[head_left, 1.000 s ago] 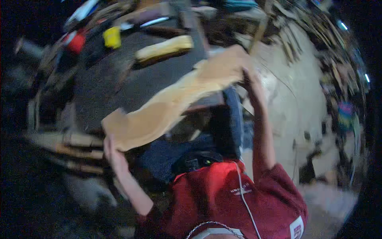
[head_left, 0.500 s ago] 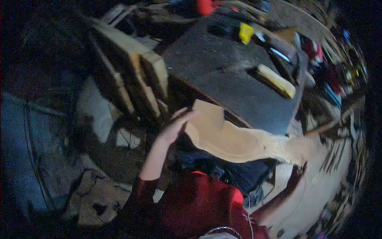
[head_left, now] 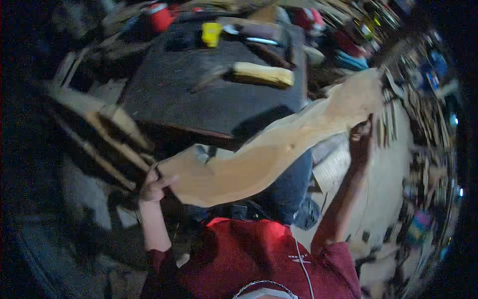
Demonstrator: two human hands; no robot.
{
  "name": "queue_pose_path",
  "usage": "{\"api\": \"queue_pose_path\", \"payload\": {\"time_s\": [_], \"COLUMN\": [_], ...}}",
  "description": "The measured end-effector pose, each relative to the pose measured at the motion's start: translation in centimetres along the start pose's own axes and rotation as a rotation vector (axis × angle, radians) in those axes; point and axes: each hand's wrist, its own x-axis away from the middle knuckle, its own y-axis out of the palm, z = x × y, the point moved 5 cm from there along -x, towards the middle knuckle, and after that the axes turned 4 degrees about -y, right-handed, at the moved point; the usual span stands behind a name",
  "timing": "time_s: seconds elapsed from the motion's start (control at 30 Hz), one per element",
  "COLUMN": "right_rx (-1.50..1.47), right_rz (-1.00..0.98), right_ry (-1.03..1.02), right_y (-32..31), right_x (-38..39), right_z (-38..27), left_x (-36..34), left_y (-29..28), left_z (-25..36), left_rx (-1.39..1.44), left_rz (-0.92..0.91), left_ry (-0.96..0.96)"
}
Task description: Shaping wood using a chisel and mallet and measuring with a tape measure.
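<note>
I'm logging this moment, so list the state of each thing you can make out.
Wooden board, held at both ends, slanting across the view
Left hand, gripping the board's left end
Right hand, gripping the board's right end
Dark table, bearing several things
Pale yellow block, lying on the table

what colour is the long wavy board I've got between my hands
Pale tan, like bare wood; the board shows best in the head view.
</note>
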Motion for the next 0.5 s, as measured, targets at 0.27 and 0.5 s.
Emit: {"api": "queue_pose_path", "payload": {"time_s": [0.27, 0.5], "right_rx": [0.844, 0.278], "right_rz": [-0.853, -1.012], "right_ry": [-0.029, 0.641], "right_y": [30.4, 35.8], "right_x": [6.7, 19.3], "right_z": [9.0, 17.1], "left_x": [5.0, 4.9], "left_y": [1.1, 2.4], "left_z": [5.0, 8.1], "left_rx": [0.402, 0.571], "left_rz": [0.3, 0.48], "left_ry": [0.334, 0.652]}}
